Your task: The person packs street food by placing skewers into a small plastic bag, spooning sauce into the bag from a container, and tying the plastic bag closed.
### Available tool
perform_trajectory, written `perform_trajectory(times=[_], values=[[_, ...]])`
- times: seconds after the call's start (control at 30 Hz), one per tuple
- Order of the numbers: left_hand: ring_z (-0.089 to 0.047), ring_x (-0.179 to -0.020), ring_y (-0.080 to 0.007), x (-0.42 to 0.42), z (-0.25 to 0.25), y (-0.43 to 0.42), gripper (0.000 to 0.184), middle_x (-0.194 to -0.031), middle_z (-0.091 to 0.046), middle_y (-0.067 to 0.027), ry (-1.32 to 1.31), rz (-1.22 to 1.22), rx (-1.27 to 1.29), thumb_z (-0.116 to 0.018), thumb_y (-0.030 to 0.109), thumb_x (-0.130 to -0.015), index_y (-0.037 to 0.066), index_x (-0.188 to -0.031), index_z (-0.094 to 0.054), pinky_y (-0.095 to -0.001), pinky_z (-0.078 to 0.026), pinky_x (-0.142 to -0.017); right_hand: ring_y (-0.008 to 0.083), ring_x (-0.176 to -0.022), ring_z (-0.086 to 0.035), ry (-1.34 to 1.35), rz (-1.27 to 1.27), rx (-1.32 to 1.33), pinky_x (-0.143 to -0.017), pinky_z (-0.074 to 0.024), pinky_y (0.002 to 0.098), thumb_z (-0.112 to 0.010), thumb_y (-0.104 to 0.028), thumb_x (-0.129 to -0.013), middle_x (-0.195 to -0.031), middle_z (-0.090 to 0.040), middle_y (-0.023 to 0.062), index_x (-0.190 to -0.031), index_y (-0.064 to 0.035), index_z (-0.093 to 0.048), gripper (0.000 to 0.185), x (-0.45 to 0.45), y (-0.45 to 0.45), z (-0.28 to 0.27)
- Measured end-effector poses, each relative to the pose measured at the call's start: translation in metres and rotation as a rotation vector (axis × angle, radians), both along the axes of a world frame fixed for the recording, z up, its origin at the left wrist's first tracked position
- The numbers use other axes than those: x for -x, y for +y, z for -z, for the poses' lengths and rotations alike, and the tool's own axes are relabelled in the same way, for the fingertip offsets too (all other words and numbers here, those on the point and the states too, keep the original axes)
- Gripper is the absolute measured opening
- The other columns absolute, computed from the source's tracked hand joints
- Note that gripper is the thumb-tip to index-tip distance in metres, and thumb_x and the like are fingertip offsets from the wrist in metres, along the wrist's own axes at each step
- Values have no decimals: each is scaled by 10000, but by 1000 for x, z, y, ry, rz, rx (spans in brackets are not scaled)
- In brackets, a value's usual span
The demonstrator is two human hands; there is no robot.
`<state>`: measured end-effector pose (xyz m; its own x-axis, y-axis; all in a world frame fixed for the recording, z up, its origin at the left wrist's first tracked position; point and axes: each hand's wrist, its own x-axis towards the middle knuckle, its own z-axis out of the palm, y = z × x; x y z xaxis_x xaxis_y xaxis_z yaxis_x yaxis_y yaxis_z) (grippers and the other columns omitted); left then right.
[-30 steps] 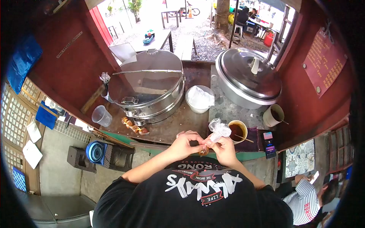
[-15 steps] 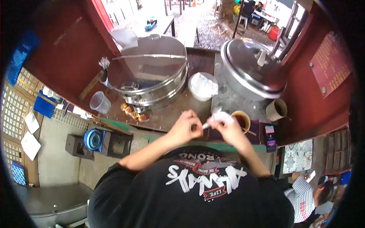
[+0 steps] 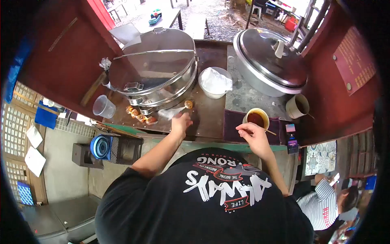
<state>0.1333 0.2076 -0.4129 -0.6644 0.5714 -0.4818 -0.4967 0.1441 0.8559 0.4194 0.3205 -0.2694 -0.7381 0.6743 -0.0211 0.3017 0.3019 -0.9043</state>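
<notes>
Two hands, apart from each other. Left hand [image 3: 181, 123] is at the clear plastic bag [image 3: 170, 113], which lies across the tabletop [image 3: 207, 118] with its brown-filled end [image 3: 188, 104] just beside the steamer [image 3: 183, 89]; can't tell if I'm gripping it or only touching. End looks closed off, my read. More small filled bags [image 3: 140, 117] sit left of it, near the steamer base. Right hand [image 3: 255, 137], fingers curled, nothing visible in it, is by the sauce cup [image 3: 266, 121] with its stick [image 3: 270, 132]; can't tell whether fingertips meet.
</notes>
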Motion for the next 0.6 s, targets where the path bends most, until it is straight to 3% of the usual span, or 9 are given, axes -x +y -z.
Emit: perform_trajectory(times=[0.07, 0.13, 0.2, 0.23, 0.27, 0.33, 0.4, 0.5, 0.6], values=[[-551, -591, -164, -12, -34, -6, 205, -863, -623, -104, -529, 94, 130, -581, 239, -897, 55, -982, -550, -254, -463, -501, 131, -774, -590, 19, 33, -33, -697, -471, 264, -648, -84, -868, -883, -640, 68, -978, -17, -669, 130, -7, 3, 2], [-540, -552, -146, -30, -71, -4, 210, -813, -628, -80, -349, 511, 81, -555, 285, -906, 79, -944, -562, -235, -391, -449, 132, -765, -589, 54, 67, 19, -688, -467, 257, -646, -74, -868, -879, -636, 70, -973, -15, -666, 123, -11, 3, 0], [-556, -598, -140, -37, -84, 22, 151, -805, -638, -49, 394, 614, -31, -567, 228, -896, 78, -884, -582, -272, -405, -476, 135, -756, -589, 75, 82, 26, -677, -464, 254, -643, -66, -868, -875, -632, 73, -968, -15, -664, 115, -13, 1, -2], [-580, -645, -206, -34, -79, 40, 119, -802, -630, -63, 1005, 459, -141, -604, 145, -855, 47, -920, -582, -326, -467, -574, 138, -750, -589, 78, 82, 5, -670, -462, 254, -642, -63, -868, -872, -631, 74, -966, -16, -663, 111, -13, 0, -2], [-590, -746, -287, -27, -87, 62, 160, -869, -610, -106, 1327, 359, -33, -638, 90, -803, 44, -946, -583, -359, -491, -720, 140, -744, -590, 82, 84, -21, -664, -461, 253, -641, -60, -868, -870, -629, 76, -964, -17, -662, 107, -13, -1, -4], [-523, -1032, -322, -11, -103, 90, 336, -1119, -542, -134, 1707, 330, 2, -669, 94, -747, 93, -1077, -605, -420, -445, -866, 149, -734, -590, 60, 66, -99, -655, -460, 259, -639, -61, -869, -863, -626, 78, -961, -19, -661, 104, -15, -6, -14], [-501, -1075, -325, 4, -95, 112, 315, -1187, -522, -108, 1930, 355, 135, -680, 111, -738, 99, -1051, -657, -417, -440, -873, 154, -727, -590, 47, 60, -151, -647, -459, 263, -638, -61, -870, -858, -624, 78, -960, -19, -661, 102, -18, -8, -19], [-528, -1038, -317, 18, -93, 131, 190, -1102, -579, -84, 1990, 414, 147, -693, 142, -750, 94, -933, -708, -391, -450, -861, 157, -724, -592, 54, 83, -173, -643, -459, 265, -638, -62, -869, -857, -626, 76, -960, -20, -663, 103, -25, -9, -21], [-557, -981, -308, 25, -87, 144, 100, -981, -626, -70, 1710, 241, -45, -701, 170, -773, 91, -829, -725, -403, -452, -846, 158, -727, -597, 88, 133, -178, -649, -465, 263, -640, -63, -866, -865, -630, 77, -961, -21, -664, 106, -33, -10, -19]])
